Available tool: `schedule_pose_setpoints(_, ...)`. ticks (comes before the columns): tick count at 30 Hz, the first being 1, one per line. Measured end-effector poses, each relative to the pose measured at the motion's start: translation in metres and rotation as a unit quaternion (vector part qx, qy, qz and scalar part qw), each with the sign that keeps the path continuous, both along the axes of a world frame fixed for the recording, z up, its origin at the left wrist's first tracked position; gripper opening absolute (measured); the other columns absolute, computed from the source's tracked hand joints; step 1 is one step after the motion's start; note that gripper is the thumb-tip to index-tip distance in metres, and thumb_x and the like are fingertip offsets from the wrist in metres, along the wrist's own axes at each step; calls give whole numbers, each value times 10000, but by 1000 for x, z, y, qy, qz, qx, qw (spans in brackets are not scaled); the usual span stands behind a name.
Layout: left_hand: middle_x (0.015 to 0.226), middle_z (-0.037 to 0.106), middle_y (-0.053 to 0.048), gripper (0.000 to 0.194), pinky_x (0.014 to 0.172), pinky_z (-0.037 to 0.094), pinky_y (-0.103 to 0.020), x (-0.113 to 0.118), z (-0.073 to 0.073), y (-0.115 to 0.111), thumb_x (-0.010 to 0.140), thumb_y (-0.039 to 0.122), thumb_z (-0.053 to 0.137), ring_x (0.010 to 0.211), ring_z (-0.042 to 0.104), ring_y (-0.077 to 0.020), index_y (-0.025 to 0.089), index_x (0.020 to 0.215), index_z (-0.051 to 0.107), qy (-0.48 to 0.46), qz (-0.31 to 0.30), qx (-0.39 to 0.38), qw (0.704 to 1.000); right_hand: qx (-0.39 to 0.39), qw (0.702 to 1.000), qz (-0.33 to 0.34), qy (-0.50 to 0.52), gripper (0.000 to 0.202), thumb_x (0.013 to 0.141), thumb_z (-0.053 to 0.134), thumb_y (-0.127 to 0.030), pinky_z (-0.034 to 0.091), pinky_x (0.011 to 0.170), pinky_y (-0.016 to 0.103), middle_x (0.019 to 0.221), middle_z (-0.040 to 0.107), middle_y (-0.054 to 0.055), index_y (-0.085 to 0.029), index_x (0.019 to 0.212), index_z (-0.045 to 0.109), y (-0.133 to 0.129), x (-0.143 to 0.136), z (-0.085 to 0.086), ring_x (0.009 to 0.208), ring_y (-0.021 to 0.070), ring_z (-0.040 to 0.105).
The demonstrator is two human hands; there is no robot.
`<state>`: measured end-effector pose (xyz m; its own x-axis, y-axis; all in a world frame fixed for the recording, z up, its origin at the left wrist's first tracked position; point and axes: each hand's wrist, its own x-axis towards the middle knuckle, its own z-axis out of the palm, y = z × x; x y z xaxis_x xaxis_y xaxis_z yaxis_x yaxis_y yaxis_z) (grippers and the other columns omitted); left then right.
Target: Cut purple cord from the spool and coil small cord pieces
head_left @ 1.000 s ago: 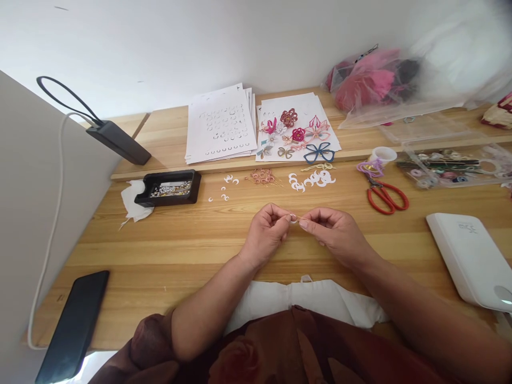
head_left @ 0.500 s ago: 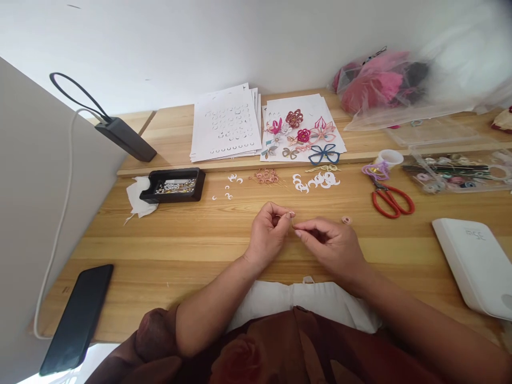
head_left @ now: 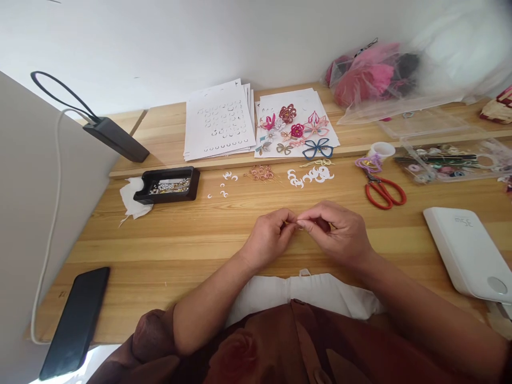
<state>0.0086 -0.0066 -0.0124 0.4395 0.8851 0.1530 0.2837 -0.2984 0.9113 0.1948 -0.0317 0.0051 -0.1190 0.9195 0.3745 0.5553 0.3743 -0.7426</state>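
Over the middle of the table, my left hand (head_left: pixel 269 234) and my right hand (head_left: pixel 338 232) meet at their fingertips, both closed in a pinch. Between them is a tiny paper crescent on a thin wire, mostly covered by the fingers. Only a pale bit shows below the right fingertips. Beyond my hands lie white paper crescents (head_left: pixel 321 174), a cluster of pinkish wrapped crescents with wire stems (head_left: pixel 262 173), and a few smaller white crescents (head_left: pixel 224 193). Red-handled pliers (head_left: pixel 384 193) lie past my right hand.
A black tray of beads (head_left: pixel 194 184) stands at left, with a phone (head_left: pixel 75 314) nearer me. Paper sheets (head_left: pixel 219 120) and wrapped flowers (head_left: pixel 296 130) lie on the raised back ledge. At right are a clear box of supplies (head_left: pixel 460 160) and a white power bank (head_left: pixel 468 250).
My hands have come together at the fingertips, and the right hand has turned and risen slightly. The small pink spool beside it is now hidden. The view has shifted a little.
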Motion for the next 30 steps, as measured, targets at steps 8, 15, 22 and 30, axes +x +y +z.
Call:
schedule_pose_setpoints(8, 792, 713, -35, 238, 571, 455, -236, 5, 1, 1, 885, 398, 738, 586, 551, -99, 171, 839, 685, -151, 39, -149, 976, -212, 950, -27, 227, 225, 791, 818, -430, 527, 661, 325, 765, 773, 44, -210, 775, 774, 14, 4, -13, 689, 183, 664)
schedule_pose_setpoints(15, 840, 756, -51, 269, 453, 386, -217, 7, 7, 6, 803, 421, 775, 485, 485, -63, 170, 806, 679, -180, 132, -218, 950, -241, 944, -27, 225, 242, 780, 831, -445, 509, 659, 319, 753, 755, 42, -211, 746, 778, 11, -1, -15, 678, 168, 630)
schedule_pose_setpoints(22, 906, 755, -48, 313, 418, 347, -211, 8, 2, 7, 768, 444, 782, 448, 444, -37, 176, 794, 622, -210, 147, -249, 934, -275, 930, -30, 244, 270, 765, 828, -465, 391, 470, 273, 583, 626, -12, -208, 741, 747, 10, -3, -7, 493, 112, 479)
schedule_pose_setpoints(30, 735, 663, 1, 289, 446, 342, -208, 9, -2, 8, 794, 410, 782, 486, 475, -61, 173, 801, 618, -216, 163, -229, 935, -154, 981, -33, 117, 118, 874, 731, -318, 472, 577, 315, 721, 743, 31, -221, 828, 779, -1, -10, -12, 589, 160, 605)
